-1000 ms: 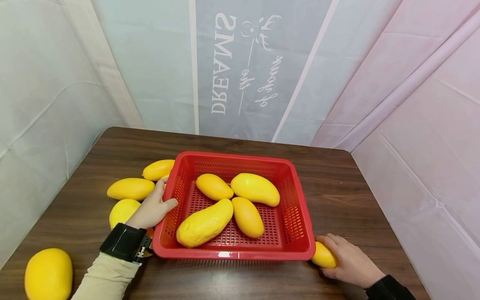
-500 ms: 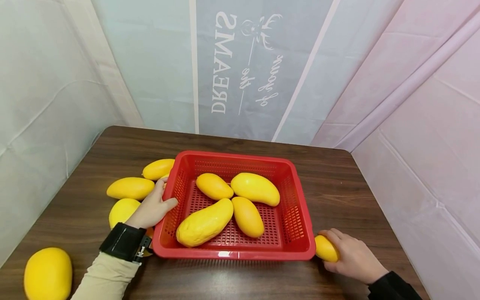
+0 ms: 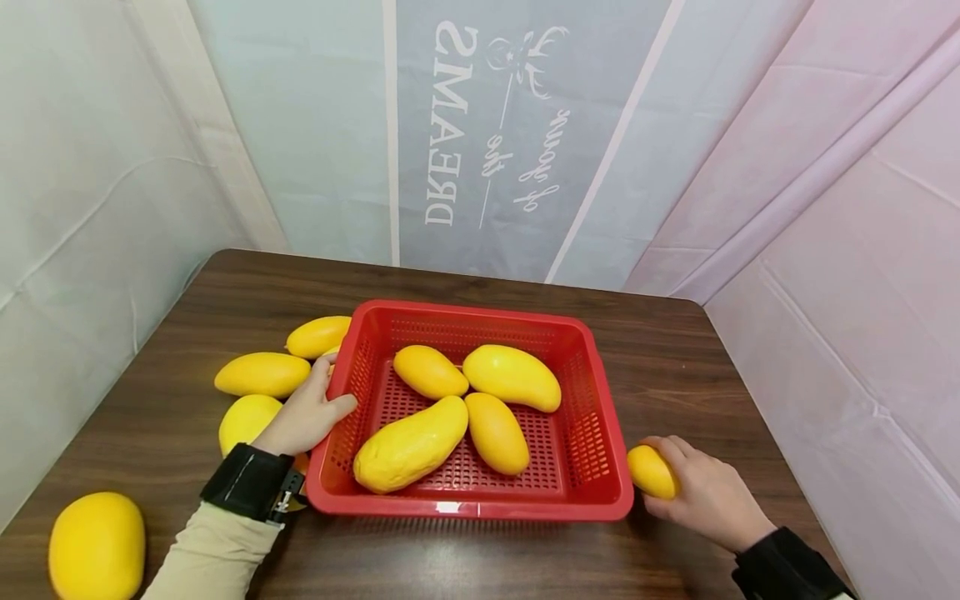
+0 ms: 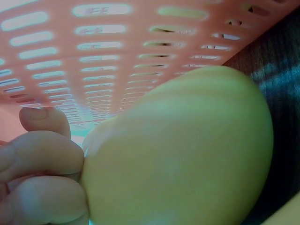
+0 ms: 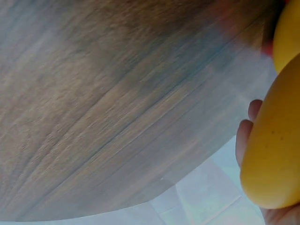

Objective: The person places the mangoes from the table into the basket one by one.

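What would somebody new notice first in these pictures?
Probably the bright red basket in the middle of the dark table, with four yellow fruits inside. The left hand grips its left side, and the right hand holds another yellow fruit near the basket's front right corner. Behind, big white letters run sideways up the cloth.

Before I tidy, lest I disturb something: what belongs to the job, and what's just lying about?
In the job:
red basket
its four fruits
held fruit in right hand

Seemingly lying about:
large fruit, lower left
loose fruits beside left hand
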### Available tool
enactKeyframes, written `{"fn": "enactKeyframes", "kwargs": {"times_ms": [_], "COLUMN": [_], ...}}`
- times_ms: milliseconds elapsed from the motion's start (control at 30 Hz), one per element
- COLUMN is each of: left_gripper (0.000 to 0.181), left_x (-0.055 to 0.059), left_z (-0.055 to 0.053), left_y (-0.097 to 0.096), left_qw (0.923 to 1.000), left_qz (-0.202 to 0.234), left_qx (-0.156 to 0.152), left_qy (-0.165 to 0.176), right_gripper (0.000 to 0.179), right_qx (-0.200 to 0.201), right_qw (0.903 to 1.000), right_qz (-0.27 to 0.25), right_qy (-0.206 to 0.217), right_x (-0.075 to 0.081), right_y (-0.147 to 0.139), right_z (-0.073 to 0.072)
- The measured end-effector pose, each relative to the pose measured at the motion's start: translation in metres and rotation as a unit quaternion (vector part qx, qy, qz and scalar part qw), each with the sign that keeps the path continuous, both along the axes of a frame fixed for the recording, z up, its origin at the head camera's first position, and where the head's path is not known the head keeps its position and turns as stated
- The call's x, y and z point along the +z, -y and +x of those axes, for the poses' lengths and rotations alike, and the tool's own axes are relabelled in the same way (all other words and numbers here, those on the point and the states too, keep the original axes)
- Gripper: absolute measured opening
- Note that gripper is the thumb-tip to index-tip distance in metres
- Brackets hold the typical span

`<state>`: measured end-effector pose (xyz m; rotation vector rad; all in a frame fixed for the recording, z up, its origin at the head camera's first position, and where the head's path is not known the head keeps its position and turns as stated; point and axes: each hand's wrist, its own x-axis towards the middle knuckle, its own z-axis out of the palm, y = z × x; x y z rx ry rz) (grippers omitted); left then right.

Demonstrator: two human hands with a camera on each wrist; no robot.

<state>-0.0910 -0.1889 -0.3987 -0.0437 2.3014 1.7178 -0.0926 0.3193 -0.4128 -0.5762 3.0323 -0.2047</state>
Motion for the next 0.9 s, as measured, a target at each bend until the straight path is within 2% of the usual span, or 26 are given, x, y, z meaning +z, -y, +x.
{"fn": "enactKeyframes", "kwargs": {"times_ms": [200, 400, 900], "left_gripper": [0.072, 0.072, 0.073], "left_x": [0.001, 0.000, -0.001], "left_z": [0.000, 0.000, -0.001], "left_y": [0.000, 0.000, 0.000], "left_qw": [1.0000, 1.0000, 1.0000], "left_qz": [-0.004, -0.003, -0.005], "left_qx": [0.000, 0.002, 0.005], "left_qy": [0.000, 0.000, 0.002], "right_gripper": [0.065, 0.069, 0.071], "right_qx": [-0.014, -0.036, -0.058], "right_qw": [0.9996, 0.9986, 0.9960], "right_qz": [-0.017, -0.034, -0.067], "right_qy": [-0.019, -0.019, -0.015], "right_x": [0.002, 0.008, 0.029], "right_y": [0.004, 0.007, 0.021], "right_z": [-0.002, -0.004, -0.009]}}
